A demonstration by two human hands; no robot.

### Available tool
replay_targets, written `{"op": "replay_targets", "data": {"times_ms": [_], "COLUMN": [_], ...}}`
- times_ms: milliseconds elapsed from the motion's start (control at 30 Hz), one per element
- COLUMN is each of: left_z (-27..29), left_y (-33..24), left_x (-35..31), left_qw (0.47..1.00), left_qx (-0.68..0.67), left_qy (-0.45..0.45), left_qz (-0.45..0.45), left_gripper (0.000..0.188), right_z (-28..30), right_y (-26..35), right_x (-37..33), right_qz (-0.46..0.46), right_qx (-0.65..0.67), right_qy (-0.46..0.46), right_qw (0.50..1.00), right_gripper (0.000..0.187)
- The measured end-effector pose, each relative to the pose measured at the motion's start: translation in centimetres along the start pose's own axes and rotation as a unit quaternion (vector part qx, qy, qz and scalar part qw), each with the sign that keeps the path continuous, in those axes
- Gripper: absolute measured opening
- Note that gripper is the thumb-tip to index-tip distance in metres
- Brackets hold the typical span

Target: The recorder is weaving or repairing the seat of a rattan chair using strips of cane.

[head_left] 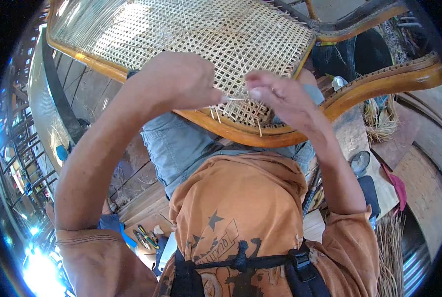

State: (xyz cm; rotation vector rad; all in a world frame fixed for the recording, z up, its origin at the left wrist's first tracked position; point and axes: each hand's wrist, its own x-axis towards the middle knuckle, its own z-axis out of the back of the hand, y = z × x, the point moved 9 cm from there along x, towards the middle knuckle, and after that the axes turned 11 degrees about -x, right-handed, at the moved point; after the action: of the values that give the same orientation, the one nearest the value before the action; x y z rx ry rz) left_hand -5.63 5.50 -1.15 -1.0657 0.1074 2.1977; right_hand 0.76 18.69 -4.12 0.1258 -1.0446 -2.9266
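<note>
Across my lap lies a curved wooden chair frame [216,129] with a woven cane panel [231,54] of open mesh. My left hand [179,81] is closed above the panel's near edge, its thumb and finger pinching a thin pale cane strand [236,99]. That strand runs from the left fingertips toward my right thumb. My right hand [280,91] is over the panel's right part, its fingers apart and loosely bent; the thumb tip is beside the strand. Several loose cane ends [217,115] stick out over the near rail.
A second cane panel in a dark frame [52,99] stands at the left. A black bucket [354,54] is behind the frame at the far right, with bundles of cane strips [381,121] near it. Pliers and other hand tools [146,236] lie at the lower left.
</note>
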Motion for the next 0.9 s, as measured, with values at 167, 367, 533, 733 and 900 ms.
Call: {"op": "replay_targets", "data": {"times_ms": [167, 367, 533, 733, 900], "left_z": [-0.6, -2.6, -2.9, -3.7, -4.3], "left_y": [-2.7, -5.2, -7.4, -7.5, -6.3], "left_x": [1.6, 4.4, 5.3, 5.1, 4.4], "left_qw": [0.999, 0.996, 0.988, 0.988, 0.99], "left_qx": [-0.023, 0.027, 0.074, 0.024, -0.011], "left_qy": [-0.031, 0.024, 0.068, 0.071, 0.003], "left_qz": [-0.019, -0.082, -0.117, -0.132, -0.137], "left_gripper": [0.041, 0.022, 0.019, 0.018, 0.018], "right_z": [-2.7, -3.6, -3.7, -4.2, -4.7], "right_y": [-0.5, -1.9, -2.4, -3.0, -3.0], "right_x": [-1.3, -1.9, -1.9, -1.0, -0.7], "right_qz": [-0.093, -0.103, -0.13, -0.131, -0.159], "right_qx": [0.109, -0.046, -0.024, -0.045, -0.075], "right_qy": [0.128, 0.148, 0.169, 0.174, 0.25], "right_qw": [0.981, 0.983, 0.977, 0.975, 0.952], "right_gripper": [0.02, 0.022, 0.022, 0.024, 0.027]}}
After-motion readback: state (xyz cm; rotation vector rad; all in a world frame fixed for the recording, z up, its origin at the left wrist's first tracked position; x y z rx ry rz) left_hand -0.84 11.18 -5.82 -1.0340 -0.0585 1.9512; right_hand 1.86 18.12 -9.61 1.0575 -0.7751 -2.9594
